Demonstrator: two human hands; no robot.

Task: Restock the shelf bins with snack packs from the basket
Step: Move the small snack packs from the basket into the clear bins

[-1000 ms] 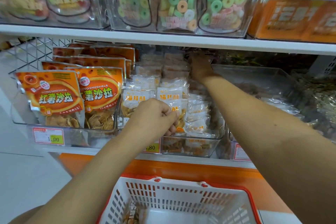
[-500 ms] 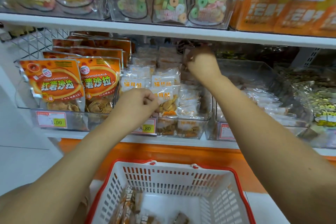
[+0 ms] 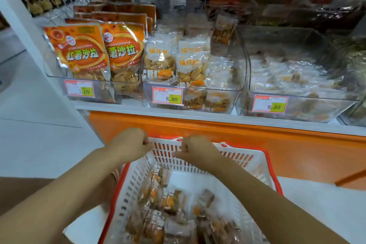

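Observation:
A white basket with a red rim [image 3: 263, 161] stands low in front of the shelf, holding several clear snack packs [image 3: 170, 212] with orange print. My left hand [image 3: 129, 142] and my right hand [image 3: 195, 151] hover over the basket's far end, both with fingers curled shut and nothing visible in them. Above, the middle clear shelf bin [image 3: 240, 77] holds standing packs of the same snack [image 3: 191, 67], with one more pack [image 3: 223, 33] upright further back.
A left bin [image 3: 57, 73] holds orange sweet-potato chip bags [image 3: 79, 51]. A right bin [image 3: 305, 95] holds small clear packs. Price tags [image 3: 168, 95] hang on the bin fronts. An orange base panel [image 3: 297, 150] runs under the shelf; white floor lies at the left.
Both hands have left the middle bin and come down over the basket. The view has tilted downward, showing more of the basket.

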